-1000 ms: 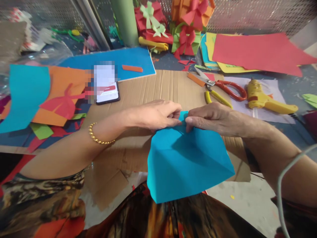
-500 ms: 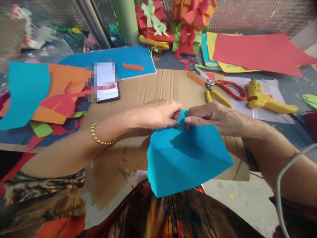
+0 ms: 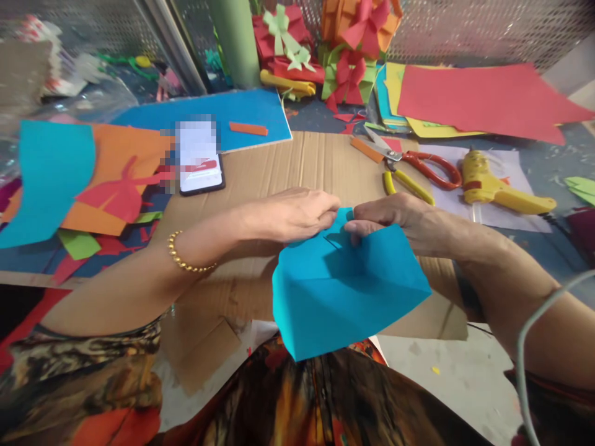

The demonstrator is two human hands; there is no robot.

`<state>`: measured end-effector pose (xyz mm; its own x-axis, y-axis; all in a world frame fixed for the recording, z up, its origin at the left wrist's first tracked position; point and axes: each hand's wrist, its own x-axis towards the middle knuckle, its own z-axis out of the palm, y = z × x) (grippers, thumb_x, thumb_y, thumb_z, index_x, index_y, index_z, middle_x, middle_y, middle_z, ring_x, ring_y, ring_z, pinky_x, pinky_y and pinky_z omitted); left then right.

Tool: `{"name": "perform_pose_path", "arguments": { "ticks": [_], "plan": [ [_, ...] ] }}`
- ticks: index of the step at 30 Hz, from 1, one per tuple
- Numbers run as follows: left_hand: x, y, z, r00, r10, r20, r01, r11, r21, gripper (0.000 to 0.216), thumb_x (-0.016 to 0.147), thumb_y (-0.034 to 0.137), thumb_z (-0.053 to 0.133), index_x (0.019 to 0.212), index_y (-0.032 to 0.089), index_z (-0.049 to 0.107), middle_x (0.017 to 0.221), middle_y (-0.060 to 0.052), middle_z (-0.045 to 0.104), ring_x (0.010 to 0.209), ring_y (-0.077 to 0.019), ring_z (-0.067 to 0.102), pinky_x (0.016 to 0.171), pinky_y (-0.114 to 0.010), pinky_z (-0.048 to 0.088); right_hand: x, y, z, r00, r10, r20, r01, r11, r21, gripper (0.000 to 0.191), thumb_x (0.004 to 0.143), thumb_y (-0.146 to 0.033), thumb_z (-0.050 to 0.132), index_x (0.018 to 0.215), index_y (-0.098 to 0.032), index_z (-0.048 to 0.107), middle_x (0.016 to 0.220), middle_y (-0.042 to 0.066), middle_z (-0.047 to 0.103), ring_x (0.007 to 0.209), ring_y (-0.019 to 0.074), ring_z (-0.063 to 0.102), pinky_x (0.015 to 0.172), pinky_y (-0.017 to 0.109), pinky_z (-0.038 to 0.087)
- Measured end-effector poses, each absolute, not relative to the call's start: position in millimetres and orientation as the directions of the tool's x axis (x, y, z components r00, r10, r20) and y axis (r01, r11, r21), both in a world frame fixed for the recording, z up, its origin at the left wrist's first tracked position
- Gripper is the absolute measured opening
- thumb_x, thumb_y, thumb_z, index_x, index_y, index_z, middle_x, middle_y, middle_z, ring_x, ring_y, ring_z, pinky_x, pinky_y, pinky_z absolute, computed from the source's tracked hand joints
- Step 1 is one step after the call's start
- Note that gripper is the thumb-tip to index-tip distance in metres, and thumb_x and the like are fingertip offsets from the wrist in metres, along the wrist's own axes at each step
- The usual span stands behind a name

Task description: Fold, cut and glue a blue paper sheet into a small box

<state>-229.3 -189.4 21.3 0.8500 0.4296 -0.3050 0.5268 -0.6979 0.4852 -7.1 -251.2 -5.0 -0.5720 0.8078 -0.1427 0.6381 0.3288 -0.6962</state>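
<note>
A sheet of bright blue paper [image 3: 353, 310], creased and partly folded, spans the space between my hands and hangs over the near edge of the cardboard. My left hand [image 3: 307, 214] has its fingers curled on the paper's far left edge. On the far right side, my right hand [image 3: 390, 217] pinches the same paper between thumb and fingers. A short slit or crease line shows in the paper between the two hands. The fingertips of my left hand are partly hidden behind the paper.
Flattened cardboard [image 3: 260, 167] covers the table's middle. Beyond my right hand lie orange-handled scissors [image 3: 432, 167], a yellow-handled tool [image 3: 409, 186] and a yellow glue gun [image 3: 502, 189]. A phone [image 3: 199, 167] lies at left. Paper boxes with bows [image 3: 348, 74] and red sheets [image 3: 478, 99] stand behind.
The blue paper has shifted slightly up and left, its near edge tilting up a little. Both hands keep their hold on it, almost in place.
</note>
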Motion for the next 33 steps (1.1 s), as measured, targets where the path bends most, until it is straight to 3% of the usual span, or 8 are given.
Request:
{"name": "perform_pose_path", "arguments": {
  "ticks": [5,10,14,18,23,33],
  "plan": [
    [-227.9,-187.6,22.4,0.836,0.438,-0.331,0.549,-0.677,0.491,0.026,0.104,0.024,0.042,0.087,0.019,0.060,0.074,-0.002,0.060,0.066,-0.0156,0.053,0.065,-0.032,0.034,-7.9,-251.4,-5.8,-0.587,0.800,-0.119,0.635,0.365,-0.681,0.070,0.101,-0.082,0.033,0.068,-0.021,0.046,0.065,0.000,0.048,0.060,0.0101,0.034,0.055,0.029,0.031],
    [-224.8,-190.2,21.2,0.787,0.493,-0.371,0.617,-0.623,0.482,0.019,0.099,0.036,0.061,0.091,0.019,0.062,0.076,0.000,0.062,0.067,-0.0157,0.054,0.064,-0.031,0.031,-9.3,-250.6,-8.3,-0.582,0.806,-0.104,0.639,0.375,-0.671,0.073,0.101,-0.083,0.032,0.068,-0.020,0.049,0.063,0.000,0.049,0.058,0.0100,0.036,0.054,0.029,0.030],
    [-224.7,-193.2,22.4,0.780,0.502,-0.373,0.626,-0.625,0.468,0.016,0.094,0.034,0.068,0.093,0.019,0.062,0.076,0.000,0.063,0.068,-0.0157,0.054,0.063,-0.030,0.030,-10.6,-250.9,-9.9,-0.578,0.810,-0.098,0.632,0.369,-0.682,0.074,0.100,-0.083,0.032,0.068,-0.020,0.051,0.064,0.001,0.052,0.059,0.0103,0.039,0.055,0.029,0.031],
    [-225.7,-192.6,23.1,0.789,0.501,-0.356,0.614,-0.643,0.458,0.017,0.099,0.035,0.063,0.092,0.019,0.061,0.076,-0.001,0.063,0.066,-0.0151,0.053,0.063,-0.030,0.030,-10.3,-251.5,-9.7,-0.554,0.823,-0.128,0.663,0.343,-0.665,0.077,0.099,-0.085,0.032,0.068,-0.019,0.055,0.063,0.002,0.052,0.059,0.0106,0.036,0.055,0.030,0.030],
    [-227.2,-185.7,21.0,0.829,0.429,-0.358,0.559,-0.650,0.515,0.029,0.108,0.027,0.041,0.084,0.019,0.056,0.068,0.001,0.059,0.060,-0.0132,0.053,0.063,-0.029,0.033,-8.8,-251.0,-10.6,-0.554,0.821,-0.137,0.670,0.342,-0.659,0.084,0.097,-0.089,0.028,0.070,-0.017,0.061,0.066,0.004,0.056,0.061,0.0113,0.038,0.057,0.031,0.031],
    [-226.4,-184.3,24.1,0.820,0.423,-0.386,0.572,-0.650,0.501,0.020,0.103,0.025,0.048,0.087,0.018,0.059,0.077,0.000,0.061,0.068,-0.0134,0.053,0.066,-0.030,0.034,-7.1,-250.5,-14.7,-0.551,0.828,-0.107,0.653,0.347,-0.673,0.075,0.099,-0.083,0.035,0.068,-0.018,0.058,0.061,0.002,0.057,0.056,0.0099,0.042,0.053,0.027,0.032]
  ]
}}
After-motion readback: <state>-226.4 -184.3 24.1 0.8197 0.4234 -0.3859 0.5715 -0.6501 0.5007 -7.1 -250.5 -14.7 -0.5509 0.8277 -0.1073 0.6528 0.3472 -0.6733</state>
